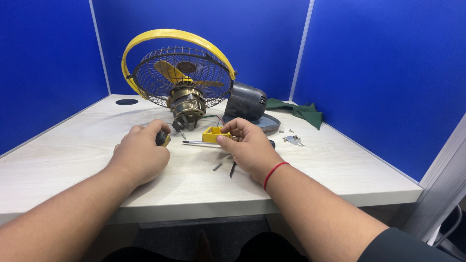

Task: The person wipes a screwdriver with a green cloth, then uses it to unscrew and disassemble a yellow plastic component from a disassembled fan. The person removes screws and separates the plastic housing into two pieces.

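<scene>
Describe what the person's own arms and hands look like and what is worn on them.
Both forearms are bare. The left hand wears nothing that shows: no ring, watch or glove. The right hand has a thin red thread band around the wrist. A dark sleeve covers the right arm near the elbow, at the lower corner.

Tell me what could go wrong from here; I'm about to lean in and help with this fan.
Loose screws lie on the table by the right hand; a sweep of the wrist could scatter them. The screwdriver lies between both hands and might roll or get knocked. The fan rests tilted with its motor bared and thin wires trailing toward the yellow box; pulling the box could strain them.
</scene>
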